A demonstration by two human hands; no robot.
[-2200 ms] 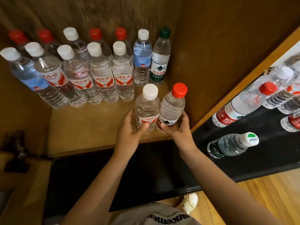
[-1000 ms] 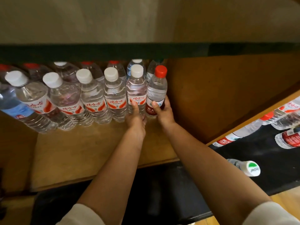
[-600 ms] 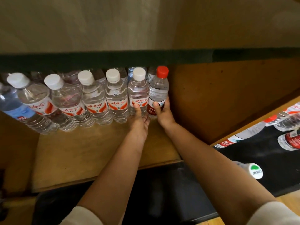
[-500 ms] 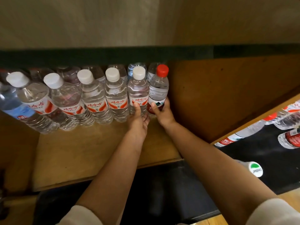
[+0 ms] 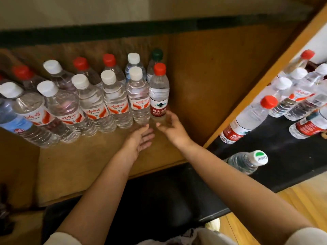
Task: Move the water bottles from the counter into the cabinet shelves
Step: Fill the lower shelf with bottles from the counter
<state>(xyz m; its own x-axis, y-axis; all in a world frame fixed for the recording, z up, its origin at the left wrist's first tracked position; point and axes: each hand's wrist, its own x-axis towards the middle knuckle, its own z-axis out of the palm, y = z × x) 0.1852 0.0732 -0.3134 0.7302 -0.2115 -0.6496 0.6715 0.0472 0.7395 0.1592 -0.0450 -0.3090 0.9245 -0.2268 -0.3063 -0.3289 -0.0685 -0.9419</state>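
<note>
Cabinet interior of brown wood: shelf board (image 5: 85, 167), back panel (image 5: 109, 48), right side wall (image 5: 208, 82). Dark edge strip (image 5: 99, 31) runs overhead, pale surface above it. Light wooden divider (image 5: 261, 82) slants at right. Black tabletop (image 5: 177, 197) fronts the shelf. Wood-plank floor (image 5: 304, 191) lower right. Lighting dim, warm.

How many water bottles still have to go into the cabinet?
Two rows of clear plastic water bottles already stand on the wooden cabinet shelf, ending with the white-capped bottle and red-capped bottle. The left hand and right hand are open and hold nothing. At least six bottles are left on the black counter, including a green-and-white-capped one; more may be out of view.
</note>
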